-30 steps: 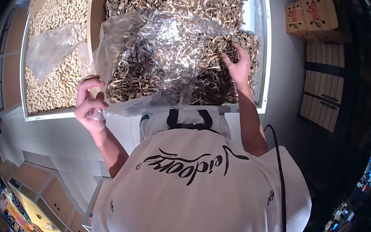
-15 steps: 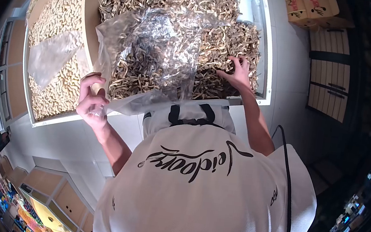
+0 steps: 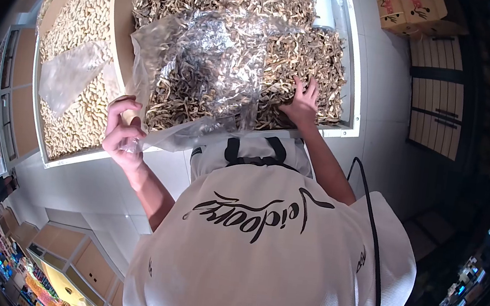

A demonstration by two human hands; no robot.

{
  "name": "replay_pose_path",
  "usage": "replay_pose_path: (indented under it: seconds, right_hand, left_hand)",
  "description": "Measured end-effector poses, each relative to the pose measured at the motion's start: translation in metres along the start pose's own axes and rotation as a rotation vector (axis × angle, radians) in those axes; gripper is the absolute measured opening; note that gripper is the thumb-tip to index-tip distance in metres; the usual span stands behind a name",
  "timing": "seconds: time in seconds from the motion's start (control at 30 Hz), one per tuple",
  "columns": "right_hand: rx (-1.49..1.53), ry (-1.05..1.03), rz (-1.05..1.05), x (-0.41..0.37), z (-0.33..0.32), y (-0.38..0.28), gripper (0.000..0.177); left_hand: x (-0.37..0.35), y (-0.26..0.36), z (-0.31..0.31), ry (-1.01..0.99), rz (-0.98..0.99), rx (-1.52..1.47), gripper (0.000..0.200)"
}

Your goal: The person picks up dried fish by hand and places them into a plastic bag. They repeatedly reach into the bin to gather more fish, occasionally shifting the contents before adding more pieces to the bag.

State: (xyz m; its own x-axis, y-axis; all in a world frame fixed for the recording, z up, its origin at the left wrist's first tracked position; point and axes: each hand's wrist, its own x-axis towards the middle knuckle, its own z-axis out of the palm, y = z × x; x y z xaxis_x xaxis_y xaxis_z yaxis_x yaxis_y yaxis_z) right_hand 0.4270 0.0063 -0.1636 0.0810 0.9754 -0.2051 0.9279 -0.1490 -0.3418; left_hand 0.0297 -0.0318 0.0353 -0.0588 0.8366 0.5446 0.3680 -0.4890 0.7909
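Observation:
My left hand (image 3: 124,133) is closed on the edge of a clear plastic bag (image 3: 208,57), beside the front end of the wooden divider. The bag lies spread over brown dried strips (image 3: 306,56), possibly dried mushrooms, in a wide bin. At the bin's front right, my right hand (image 3: 303,104) rests on the strips with its fingers apart. No strips show in its grasp, though the underside of the palm is hidden.
Left of the divider (image 3: 124,34), peanuts (image 3: 86,5) fill another compartment, with a plastic sheet (image 3: 71,73) on them. A white rim (image 3: 352,74) borders the bin. Cardboard boxes (image 3: 412,11) sit on a slatted cabinet (image 3: 437,109) at right.
My right hand has shifted slightly left and toward me over the strips, its fingers now pointing more away from me. My left hand keeps its hold on the bag, almost still.

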Motion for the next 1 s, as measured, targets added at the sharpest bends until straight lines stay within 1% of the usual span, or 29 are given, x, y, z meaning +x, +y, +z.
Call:
replay_pose_path:
  seconds: [0.03,0.13,0.27,0.43,0.5,0.53,0.6,0.67,0.7,0.73,0.77,0.83,0.9,0.93,1.0]
  right_hand:
    - [0.039,0.019,-0.005,0.001,-0.003,0.002,0.108]
    - [0.035,-0.005,0.037,0.007,-0.015,0.003,0.099]
    - [0.051,-0.006,0.031,0.012,-0.014,0.009,0.096]
    - [0.043,0.018,0.025,0.015,-0.019,0.009,0.082]
    - [0.075,0.021,0.030,0.018,-0.020,0.013,0.081]
    - [0.088,0.022,0.031,0.019,-0.021,0.013,0.080]
    - [0.099,0.026,0.070,0.022,-0.021,0.017,0.081]
    - [0.143,-0.005,0.095,0.032,-0.017,0.031,0.082]
    - [0.150,0.041,0.051,0.033,-0.021,0.032,0.082]
    - [0.173,0.045,0.056,0.033,-0.030,0.030,0.080]
    - [0.121,0.128,-0.027,0.034,-0.028,0.035,0.079]
    - [0.155,0.157,-0.026,0.038,-0.043,0.034,0.075]
    - [0.276,0.136,0.030,0.037,-0.067,0.014,0.072]
    - [0.200,0.179,0.009,0.038,-0.078,0.004,0.070]
    - [0.185,0.249,-0.099,0.039,-0.093,-0.018,0.066]
  left_hand:
    - [-0.001,0.001,-0.001,0.006,-0.001,0.006,0.010]
    - [-0.003,0.005,-0.005,0.014,0.005,0.014,0.011]
    - [-0.007,0.005,-0.011,0.019,0.025,0.015,0.014]
    - [-0.010,0.004,-0.016,0.030,0.040,0.032,0.015]
    - [-0.012,0.003,-0.017,0.042,0.041,0.034,0.016]
    - [-0.012,0.003,-0.017,0.060,0.040,0.025,0.013]
    - [-0.012,0.004,-0.016,0.099,0.037,0.013,0.019]
    - [-0.012,0.008,-0.017,0.116,0.026,0.012,0.020]
    - [-0.012,0.010,-0.019,0.127,0.020,0.020,0.020]
    - [-0.012,0.010,-0.022,0.122,0.031,0.027,0.022]
    - [-0.011,0.009,-0.025,0.122,0.040,0.016,0.022]
    - [-0.011,0.011,-0.032,0.125,0.064,0.031,0.022]
    - [-0.009,0.013,-0.037,0.135,0.081,0.035,0.022]
    - [-0.009,0.013,-0.039,0.139,0.088,0.039,0.022]
    - [-0.011,0.012,-0.042,0.165,0.095,0.053,0.022]
